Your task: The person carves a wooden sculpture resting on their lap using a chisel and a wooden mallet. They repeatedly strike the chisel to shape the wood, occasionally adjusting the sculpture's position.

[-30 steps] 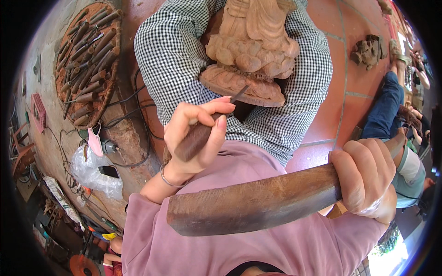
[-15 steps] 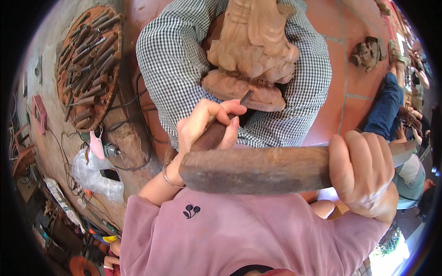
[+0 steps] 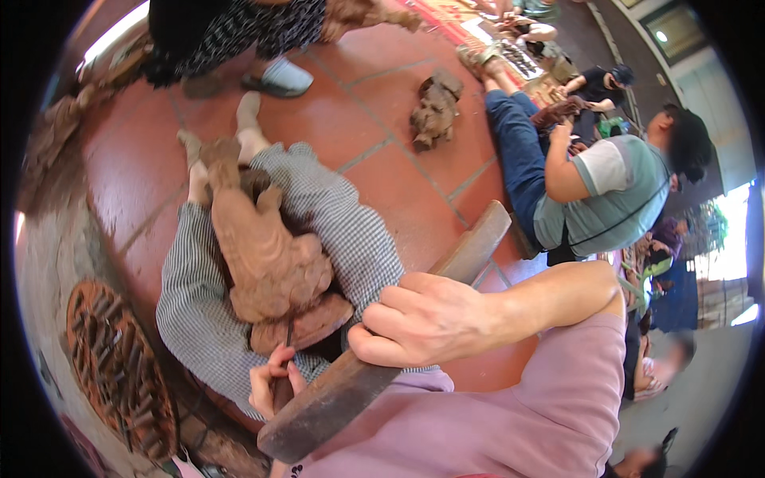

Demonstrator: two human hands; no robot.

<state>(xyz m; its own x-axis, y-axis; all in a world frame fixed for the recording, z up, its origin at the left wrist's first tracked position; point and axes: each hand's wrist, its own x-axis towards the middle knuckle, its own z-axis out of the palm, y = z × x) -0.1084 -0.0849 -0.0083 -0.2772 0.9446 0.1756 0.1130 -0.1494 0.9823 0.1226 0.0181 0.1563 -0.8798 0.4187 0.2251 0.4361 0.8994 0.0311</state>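
Note:
A carved wooden figure (image 3: 259,255) lies between my checked trouser legs, its rounded base (image 3: 311,323) toward me. My left hand (image 3: 267,382) is closed around a chisel, whose thin dark blade (image 3: 290,331) points at the base; whether the tip touches the wood I cannot tell. The chisel's brown handle (image 3: 282,392) is partly hidden. Gripped in my right hand (image 3: 426,323) is a long wooden mallet (image 3: 331,410). It slants across in front of my body, its thick end beside the back of the chisel handle, and I cannot make out whether they touch.
To the left stands a round tray (image 3: 73,303) full of wooden-handled chisels. A loose carved wood block (image 3: 437,111) sits on the red tiled floor (image 3: 366,95). A person in blue jeans (image 3: 514,151) sits at the right. Ahead, another person's blue slipper (image 3: 283,77) shows.
My view has swung toward the right, bringing more floor and people into sight. The mallet, nearly level before, now slants. Both hands keep their holds.

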